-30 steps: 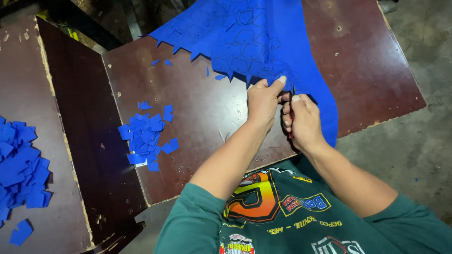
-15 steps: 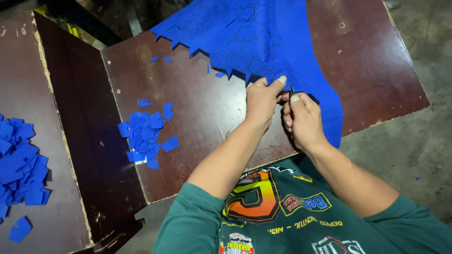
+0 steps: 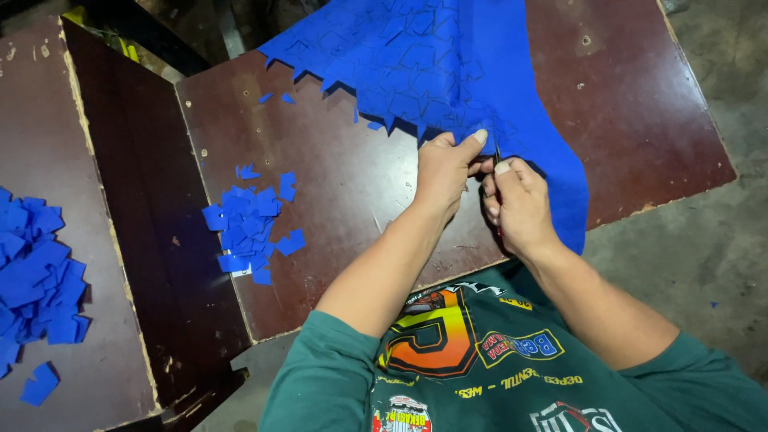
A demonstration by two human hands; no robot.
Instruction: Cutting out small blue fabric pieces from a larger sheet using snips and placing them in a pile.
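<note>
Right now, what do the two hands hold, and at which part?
The left hand pinches the jagged cut edge of the blue foam sheet. The right hand grips a thin tool there; its kind cannot be told.

the big blue sheet [image 3: 448, 64] under my left hand [image 3: 440, 172] looks like soft, matt foam or felt, i cannot tell which. cut lines mark its top and its near edge is jagged. the small blue pieces [image 3: 252, 224] on the board look like the same matt stuff, flat and smooth. so does the blue pile [image 3: 36, 280] far to the left. the board [image 3: 640, 104] is dark brown wood with a slightly shiny coat, scratched and chipped pale at the edges. the floor [image 3: 712, 264] is rough grey concrete. my shirt [image 3: 496, 376] is green cloth with a bright print. my right hand [image 3: 516, 204] pinches something thin i cannot make out.
</note>
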